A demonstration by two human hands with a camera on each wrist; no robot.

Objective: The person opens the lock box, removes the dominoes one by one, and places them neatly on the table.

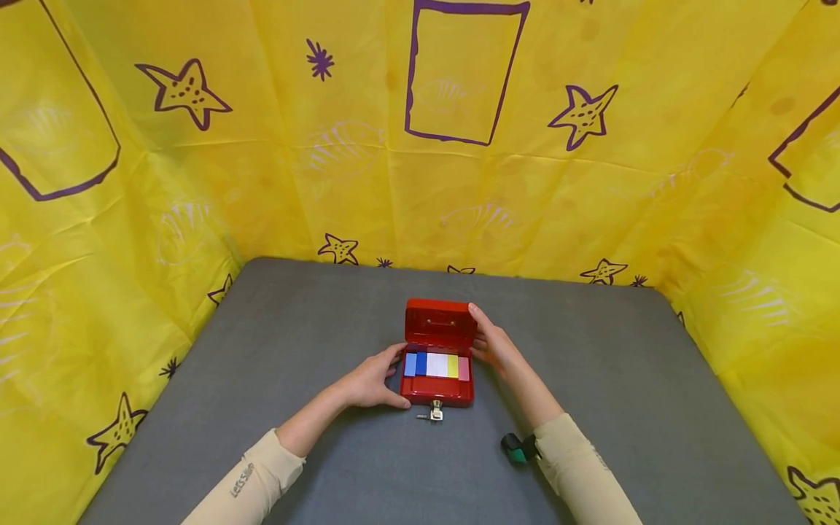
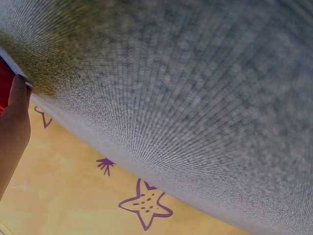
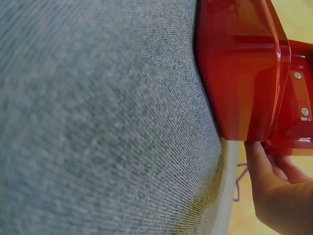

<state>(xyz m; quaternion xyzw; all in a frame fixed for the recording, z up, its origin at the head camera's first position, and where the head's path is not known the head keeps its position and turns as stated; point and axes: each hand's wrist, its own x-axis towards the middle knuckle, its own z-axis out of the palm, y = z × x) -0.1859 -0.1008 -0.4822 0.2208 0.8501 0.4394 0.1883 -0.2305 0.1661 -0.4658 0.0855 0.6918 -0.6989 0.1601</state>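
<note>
A small red metal cash box (image 1: 436, 394) sits on the grey table with its lid (image 1: 438, 315) raised. Inside lies a row of coloured blocks (image 1: 438, 364): light blue, dark blue, white, yellow and pink. A lock with a key (image 1: 436, 412) sticks out at the front. My left hand (image 1: 370, 380) holds the box's left side, thumb at the front corner and fingers toward the back. At the right, my right hand (image 1: 495, 346) holds the lid's side, one fingertip at its upper corner. The right wrist view shows the right hand (image 3: 281, 198) against the red metal.
The grey table (image 1: 315, 313) extends around the box. Yellow cloth (image 1: 367, 197) with purple starfish drawings hangs at the back and both sides. A black and green band (image 1: 518, 450) is by the right sleeve cuff.
</note>
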